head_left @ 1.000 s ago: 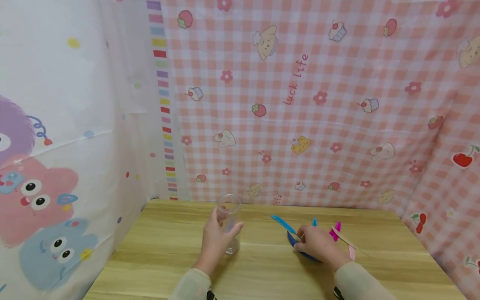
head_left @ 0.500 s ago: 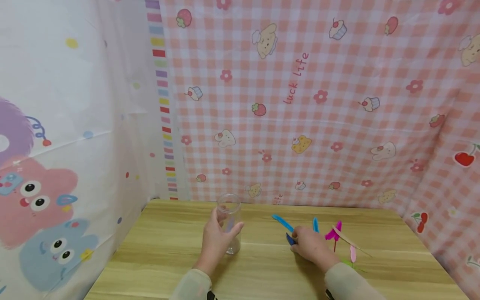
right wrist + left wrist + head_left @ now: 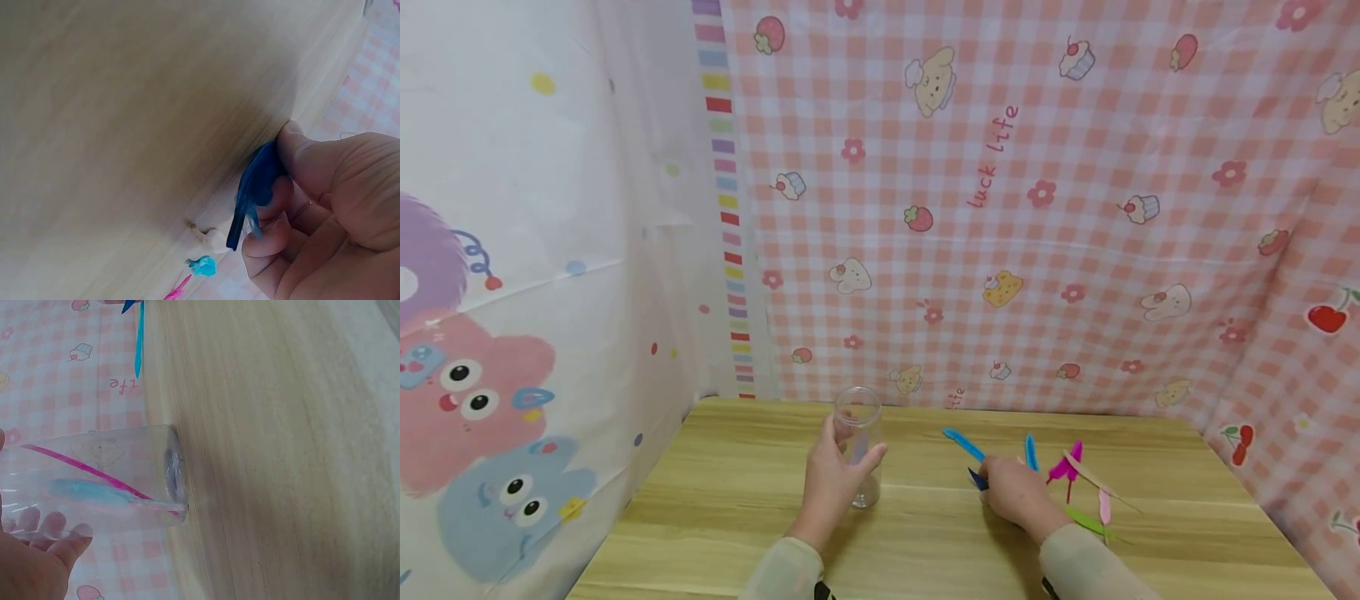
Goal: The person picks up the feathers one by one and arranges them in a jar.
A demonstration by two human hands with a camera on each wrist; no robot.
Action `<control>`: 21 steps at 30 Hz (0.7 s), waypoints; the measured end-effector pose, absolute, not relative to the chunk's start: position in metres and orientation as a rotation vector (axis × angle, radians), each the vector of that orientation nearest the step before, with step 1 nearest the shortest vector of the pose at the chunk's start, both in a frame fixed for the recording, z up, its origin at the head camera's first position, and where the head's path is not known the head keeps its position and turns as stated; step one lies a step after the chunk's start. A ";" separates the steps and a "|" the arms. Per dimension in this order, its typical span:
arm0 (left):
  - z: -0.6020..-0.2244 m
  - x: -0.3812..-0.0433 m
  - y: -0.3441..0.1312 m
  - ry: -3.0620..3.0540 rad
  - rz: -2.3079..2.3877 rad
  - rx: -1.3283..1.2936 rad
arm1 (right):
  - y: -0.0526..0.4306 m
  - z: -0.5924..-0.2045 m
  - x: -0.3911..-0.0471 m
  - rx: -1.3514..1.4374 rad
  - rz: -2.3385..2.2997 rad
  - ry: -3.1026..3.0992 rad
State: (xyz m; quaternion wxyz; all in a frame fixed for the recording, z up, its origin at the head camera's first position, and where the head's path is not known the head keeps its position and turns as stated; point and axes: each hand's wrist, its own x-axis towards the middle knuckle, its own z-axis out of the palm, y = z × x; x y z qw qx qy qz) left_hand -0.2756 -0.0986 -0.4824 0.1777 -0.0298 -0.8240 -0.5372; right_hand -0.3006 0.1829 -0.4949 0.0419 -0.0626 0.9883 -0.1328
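My left hand (image 3: pixel 835 473) grips a clear cylindrical jar (image 3: pixel 872 433) that stands upright on the table. Inside it, the left wrist view shows a magenta feather (image 3: pixel 84 467) and a pale blue feather (image 3: pixel 87 491). To the right, my right hand (image 3: pixel 1015 492) pinches a dark blue feather (image 3: pixel 255 178) between thumb and fingers, close over the tabletop; part of the feather is hidden by the fingers. A bright blue feather (image 3: pixel 962 443) lies just beyond that hand, its near end covered by the fingers in the head view.
Right of my right hand lie another blue feather (image 3: pixel 1032 452), magenta feathers (image 3: pixel 1066 468), a beige feather (image 3: pixel 1093 477), a pink feather (image 3: pixel 1104 505) and a green feather (image 3: pixel 1086 522). The wooden table (image 3: pixel 737 467) ends at a checked cloth (image 3: pixel 880 317) behind.
My right hand has shifted left with the dark blue feather, now mostly within its fingers. The green feather has come into sight behind it. My left hand and the jar stay put.
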 end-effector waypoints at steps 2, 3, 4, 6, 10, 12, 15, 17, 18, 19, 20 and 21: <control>-0.482 -0.276 -0.098 -2.333 -1.524 -0.082 | 0.183 -0.495 -0.300 -0.184 -0.407 3.019; -0.482 -0.276 -0.098 -2.332 -1.526 -0.080 | 0.183 -0.495 -0.300 -0.184 -0.406 3.020; -0.482 -0.276 -0.098 -2.332 -1.526 -0.078 | 0.183 -0.495 -0.300 -0.185 -0.406 3.021; -0.482 -0.276 -0.098 -2.329 -1.530 -0.075 | 0.183 -0.495 -0.300 -0.190 -0.407 3.027; -0.482 -0.276 -0.098 -2.333 -1.529 -0.069 | 0.184 -0.496 -0.299 -0.213 -0.402 3.042; -0.482 -0.276 -0.098 -2.334 -1.533 -0.068 | 0.184 -0.496 -0.299 -0.215 -0.400 3.043; -0.482 -0.276 -0.098 -2.335 -1.538 -0.064 | 0.183 -0.496 -0.300 -0.207 -0.400 3.032; -0.482 -0.276 -0.099 -2.333 -1.539 -0.065 | 0.183 -0.496 -0.300 -0.196 -0.402 3.021; -0.482 -0.276 -0.099 -2.333 -1.539 -0.066 | 0.183 -0.497 -0.301 -0.190 -0.403 3.015; -0.482 -0.276 -0.099 -2.332 -1.540 -0.067 | 0.183 -0.496 -0.301 -0.188 -0.401 3.011; -0.482 -0.276 -0.099 -2.332 -1.539 -0.068 | 0.183 -0.497 -0.301 -0.185 -0.401 3.008; -0.481 -0.276 -0.098 -2.332 -1.539 -0.069 | 0.183 -0.496 -0.301 -0.184 -0.399 3.007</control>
